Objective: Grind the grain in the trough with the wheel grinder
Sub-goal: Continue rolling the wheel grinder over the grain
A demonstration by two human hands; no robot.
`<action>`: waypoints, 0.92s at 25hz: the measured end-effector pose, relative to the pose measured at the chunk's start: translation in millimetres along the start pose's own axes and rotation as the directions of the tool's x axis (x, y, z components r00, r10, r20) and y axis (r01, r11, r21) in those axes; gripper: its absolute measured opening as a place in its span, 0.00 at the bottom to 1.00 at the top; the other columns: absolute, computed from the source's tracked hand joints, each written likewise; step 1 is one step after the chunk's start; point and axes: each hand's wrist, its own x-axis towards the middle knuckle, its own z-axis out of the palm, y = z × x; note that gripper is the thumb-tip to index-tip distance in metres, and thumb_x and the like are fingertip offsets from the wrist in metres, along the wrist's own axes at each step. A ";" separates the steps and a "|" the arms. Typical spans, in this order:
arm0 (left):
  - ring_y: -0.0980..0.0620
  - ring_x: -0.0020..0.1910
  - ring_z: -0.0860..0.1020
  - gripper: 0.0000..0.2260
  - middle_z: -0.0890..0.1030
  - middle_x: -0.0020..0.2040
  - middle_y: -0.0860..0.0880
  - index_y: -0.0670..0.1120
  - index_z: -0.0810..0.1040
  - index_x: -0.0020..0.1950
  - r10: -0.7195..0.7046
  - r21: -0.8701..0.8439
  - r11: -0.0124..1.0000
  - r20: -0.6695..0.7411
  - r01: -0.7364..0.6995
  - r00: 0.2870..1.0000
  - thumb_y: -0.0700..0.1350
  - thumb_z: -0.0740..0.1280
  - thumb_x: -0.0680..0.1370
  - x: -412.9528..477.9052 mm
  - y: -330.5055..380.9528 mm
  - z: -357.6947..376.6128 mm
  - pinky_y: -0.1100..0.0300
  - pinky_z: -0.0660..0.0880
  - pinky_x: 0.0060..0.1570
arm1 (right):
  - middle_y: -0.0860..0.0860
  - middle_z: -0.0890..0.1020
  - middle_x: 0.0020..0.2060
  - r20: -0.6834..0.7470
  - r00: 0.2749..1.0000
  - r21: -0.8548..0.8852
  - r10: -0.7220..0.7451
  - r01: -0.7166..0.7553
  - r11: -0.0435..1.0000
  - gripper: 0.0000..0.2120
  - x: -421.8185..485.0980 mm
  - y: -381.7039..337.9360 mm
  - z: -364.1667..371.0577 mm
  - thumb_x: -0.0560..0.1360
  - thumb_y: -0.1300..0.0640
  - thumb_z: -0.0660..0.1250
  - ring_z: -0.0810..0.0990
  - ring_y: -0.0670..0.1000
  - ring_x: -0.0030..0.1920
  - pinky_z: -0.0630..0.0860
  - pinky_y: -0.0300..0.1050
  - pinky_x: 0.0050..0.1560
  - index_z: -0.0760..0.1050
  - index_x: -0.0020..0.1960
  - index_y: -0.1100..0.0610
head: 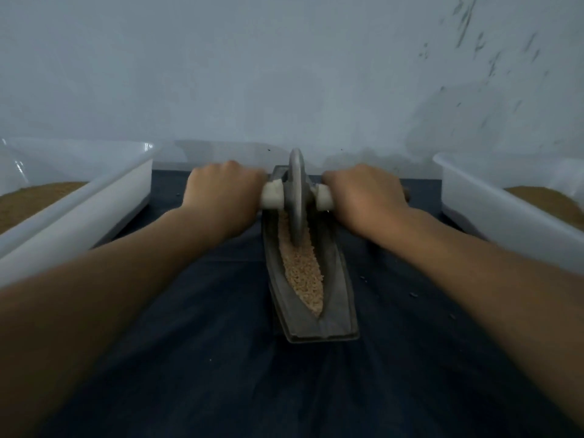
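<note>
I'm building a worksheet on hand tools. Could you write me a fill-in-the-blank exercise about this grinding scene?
1. The wheel stands in the ____ half of the trough, away from the person.
2. The handle gripped by the left hand and right hand is coloured ____.
3. Counting the left tub and right tub, ____ tubs flank the cloth.
Missing words: far; white; two.
</note>
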 end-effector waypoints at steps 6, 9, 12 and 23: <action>0.55 0.25 0.47 0.11 0.51 0.29 0.57 0.57 0.60 0.37 0.190 0.061 0.982 -0.270 -0.180 0.944 0.54 0.63 0.64 -58.8 -19.0 -10.8 0.68 0.47 0.28 | 0.42 0.57 0.24 -0.270 0.949 -0.083 -0.165 0.148 0.985 0.22 -65.9 12.4 -16.4 0.59 0.52 0.74 0.52 0.45 0.23 0.48 0.33 0.29 0.59 0.37 0.44; 0.48 0.27 0.67 0.07 0.67 0.32 0.51 0.53 0.69 0.42 -0.015 0.038 0.999 -0.126 0.020 0.992 0.48 0.67 0.73 -21.8 -2.2 9.2 0.58 0.61 0.28 | 0.50 0.78 0.35 -0.231 0.972 -0.119 -0.034 0.006 0.993 0.09 -21.2 -1.4 5.4 0.73 0.56 0.71 0.76 0.58 0.34 0.59 0.44 0.30 0.71 0.46 0.50; 0.41 0.44 0.79 0.07 0.78 0.46 0.45 0.49 0.77 0.55 -0.111 -0.045 0.993 0.025 0.112 0.994 0.46 0.66 0.78 22.0 0.8 13.9 0.53 0.69 0.37 | 0.56 0.82 0.50 -0.124 0.991 -0.087 0.053 -0.064 0.994 0.07 30.1 -8.3 8.2 0.78 0.61 0.63 0.81 0.62 0.51 0.66 0.49 0.40 0.75 0.55 0.53; 0.45 0.25 0.69 0.10 0.69 0.30 0.49 0.51 0.67 0.40 0.069 0.109 0.993 -0.166 -0.052 0.984 0.45 0.69 0.70 -16.0 -3.6 11.0 0.61 0.59 0.26 | 0.53 0.78 0.35 -0.329 0.941 -0.105 -0.083 0.051 0.993 0.11 -23.5 6.2 21.9 0.70 0.59 0.74 0.77 0.60 0.32 0.56 0.42 0.29 0.73 0.46 0.54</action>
